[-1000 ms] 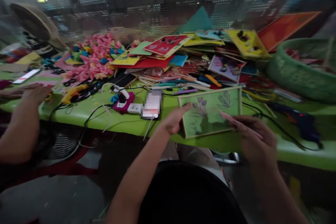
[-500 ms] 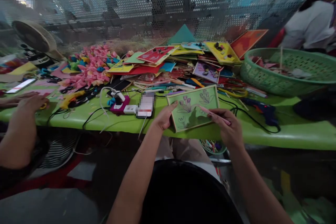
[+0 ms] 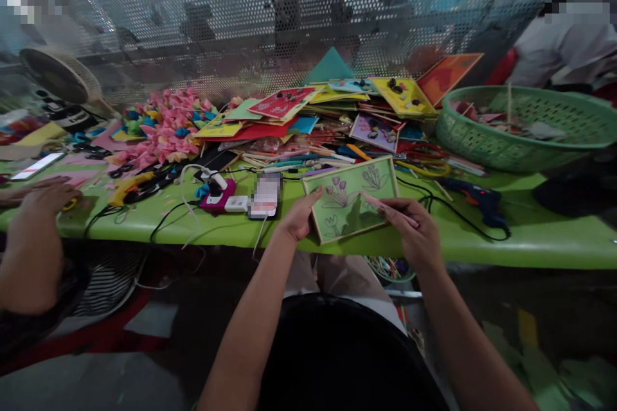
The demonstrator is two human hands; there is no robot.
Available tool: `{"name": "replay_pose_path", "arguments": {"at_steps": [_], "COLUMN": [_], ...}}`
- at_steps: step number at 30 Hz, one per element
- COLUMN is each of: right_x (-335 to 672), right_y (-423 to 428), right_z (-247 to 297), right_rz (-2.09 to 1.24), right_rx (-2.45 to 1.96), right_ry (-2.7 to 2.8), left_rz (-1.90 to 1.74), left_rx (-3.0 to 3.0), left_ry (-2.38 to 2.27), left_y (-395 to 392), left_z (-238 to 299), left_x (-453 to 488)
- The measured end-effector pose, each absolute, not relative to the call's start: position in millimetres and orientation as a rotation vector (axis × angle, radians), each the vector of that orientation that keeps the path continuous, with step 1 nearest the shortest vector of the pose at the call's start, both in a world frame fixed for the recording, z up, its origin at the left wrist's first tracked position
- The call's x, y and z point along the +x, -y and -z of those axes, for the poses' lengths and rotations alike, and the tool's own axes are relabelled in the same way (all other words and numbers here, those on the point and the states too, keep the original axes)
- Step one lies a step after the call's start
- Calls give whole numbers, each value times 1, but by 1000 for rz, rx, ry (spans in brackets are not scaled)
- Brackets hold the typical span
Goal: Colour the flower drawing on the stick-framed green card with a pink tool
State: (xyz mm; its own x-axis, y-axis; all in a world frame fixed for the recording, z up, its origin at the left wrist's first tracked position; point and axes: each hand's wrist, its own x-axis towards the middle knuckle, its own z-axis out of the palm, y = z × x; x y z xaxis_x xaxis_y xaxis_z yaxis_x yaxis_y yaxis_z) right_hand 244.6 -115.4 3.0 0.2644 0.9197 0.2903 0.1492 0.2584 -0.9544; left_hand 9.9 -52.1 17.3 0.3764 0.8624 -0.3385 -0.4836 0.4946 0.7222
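Here, picture [image 3: 351, 199] in left hand's [image 3: 299, 216] pinch, beneath apparent pen [image 3: 372, 201] in right hand's [image 3: 418, 229] pinch.

No txt, brands or nos. legible; phone scrn [image 3: 265, 196] pixelated.

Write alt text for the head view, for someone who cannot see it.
A person's left hand holds a framed green card with flower drawings while the right hand holds a pink pen-like tool over it. Beyond, colorful cards, heaped pink pieces and a green basket crowd the green table.
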Motion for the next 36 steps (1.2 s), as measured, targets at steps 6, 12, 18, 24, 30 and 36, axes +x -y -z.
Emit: {"name": "replay_pose_path", "arguments": {"at_steps": [6,12,18,24,30,36], "right_x": [245,244,245,246,243,244], "right_y": [114,114,114,114,116,116], "right_z": [-3,-5,-6,-3,-7,-9], "right_rz": [-739,-726,-714,-737,-754,-779], "right_rx": [-1187,-1201,-1200,-1198,-1202,-1209], "right_ry": [1234,1306,1387,1425,1440,1444], "left_rz": [-904,-904,-891,-892,-910,-926], "left_rx": [573,580,569,572,569,560], "left_ry": [-745,-726,-718,-751,-715,-742], "left_y": [53,52,53,54,53,53], "left_z": [-18,-15,-17,-20,-16,-16], "left_x": [10,9,9,11,10,11]}}
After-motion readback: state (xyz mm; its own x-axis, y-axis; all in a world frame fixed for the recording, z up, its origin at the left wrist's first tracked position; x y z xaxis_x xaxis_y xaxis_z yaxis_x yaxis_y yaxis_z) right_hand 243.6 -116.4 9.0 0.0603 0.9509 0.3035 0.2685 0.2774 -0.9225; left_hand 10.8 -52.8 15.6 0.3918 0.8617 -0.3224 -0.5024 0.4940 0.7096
